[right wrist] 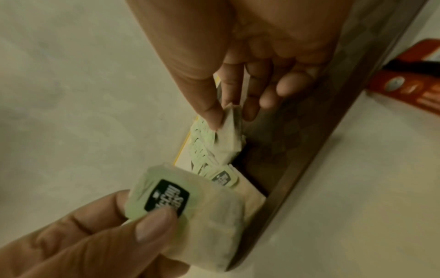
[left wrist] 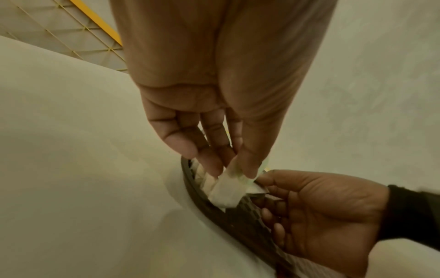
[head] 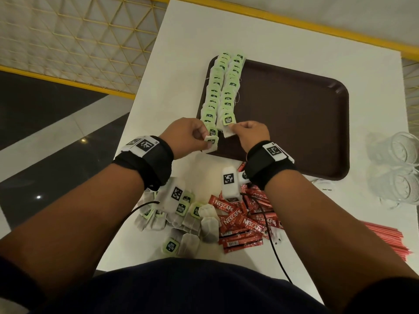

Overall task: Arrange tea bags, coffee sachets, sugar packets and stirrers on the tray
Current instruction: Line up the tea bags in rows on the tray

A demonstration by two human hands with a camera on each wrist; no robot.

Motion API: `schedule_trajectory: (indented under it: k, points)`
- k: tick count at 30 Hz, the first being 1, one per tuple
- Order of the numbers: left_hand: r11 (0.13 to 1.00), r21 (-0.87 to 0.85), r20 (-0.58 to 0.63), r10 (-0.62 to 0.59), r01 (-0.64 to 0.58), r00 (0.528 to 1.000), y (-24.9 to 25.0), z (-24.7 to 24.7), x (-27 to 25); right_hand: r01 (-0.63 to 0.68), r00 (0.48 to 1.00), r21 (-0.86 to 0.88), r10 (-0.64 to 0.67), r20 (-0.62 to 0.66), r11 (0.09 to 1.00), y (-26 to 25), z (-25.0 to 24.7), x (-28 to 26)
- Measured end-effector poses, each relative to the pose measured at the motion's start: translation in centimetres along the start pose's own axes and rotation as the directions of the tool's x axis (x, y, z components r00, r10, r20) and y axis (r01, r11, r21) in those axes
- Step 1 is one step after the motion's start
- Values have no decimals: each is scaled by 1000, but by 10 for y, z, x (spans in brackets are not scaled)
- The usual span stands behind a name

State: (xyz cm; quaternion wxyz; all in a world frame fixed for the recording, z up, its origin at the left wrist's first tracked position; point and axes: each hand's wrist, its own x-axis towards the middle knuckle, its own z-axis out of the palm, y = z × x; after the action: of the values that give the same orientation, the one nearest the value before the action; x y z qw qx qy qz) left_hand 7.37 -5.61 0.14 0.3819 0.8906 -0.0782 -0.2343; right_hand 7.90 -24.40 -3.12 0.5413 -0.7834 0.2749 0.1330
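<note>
A dark brown tray [head: 294,109] lies on the white table [head: 188,53]. Two rows of green-tagged tea bags [head: 223,87] run along its left side. My left hand [head: 207,141] pinches a tea bag [head: 211,144] at the near end of the left row, over the tray's near rim. In the left wrist view its fingers [left wrist: 212,159] and thumb hold that bag [left wrist: 226,190]. My right hand [head: 233,126] pinches another tea bag [head: 228,132] at the near end of the right row; in the right wrist view it is the crumpled bag [right wrist: 229,141].
Near my body lie a loose heap of tea bags [head: 181,220] and a pile of red Nescafé sachets [head: 244,220]. Red stirrers [head: 385,241] lie at the near right. Glass cups [head: 399,159] stand right of the tray. A black cable [head: 272,241] crosses the sachets.
</note>
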Motion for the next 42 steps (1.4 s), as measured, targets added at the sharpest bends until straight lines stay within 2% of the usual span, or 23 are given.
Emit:
schedule_trajectory:
  k: [8, 17, 19, 21, 23, 26, 30, 33, 37, 42]
  points:
    - [995, -94, -66, -43, 37, 997, -15, -11, 4, -1, 999, -179, -7, -47, 984, 2, 10, 9]
    - [989, -147, -62, 4, -14, 998, -18, -15, 11, 43, 995, -343, -72, -71, 938, 1, 9, 5]
    - [986, -160, -77, 22, -34, 997, -15, -17, 13, 73, 989, -359, -113, -92, 930, 0, 6, 1]
    - [986, -153, -91, 46, -59, 995, -11, -18, 16, 174, 969, -366, -225, -101, 914, -4, 1, -6]
    - [985, -150, -92, 76, -89, 993, -6, -18, 19, 286, 948, -357, -317, -28, 889, -11, -4, -16]
    - [978, -161, -72, 123, -133, 990, 4, -15, 24, 349, 936, -279, -321, 143, 894, -17, -7, -26]
    - [985, -130, -46, 112, -117, 993, 12, -4, 28, 288, 952, -209, -256, 168, 935, -9, -10, -21]
    - [1000, -23, -81, 13, -14, 997, 6, 4, 29, 197, 976, -163, -178, 122, 967, 1, -11, -13]
    - [985, 129, -116, -99, 114, 988, -3, 9, 27, 80, 996, -200, -70, 61, 977, 14, -5, 0]
    - [970, 200, -123, -113, 136, 986, 5, 14, 27, 58, 998, -214, -58, 7, 975, 10, 7, 7]
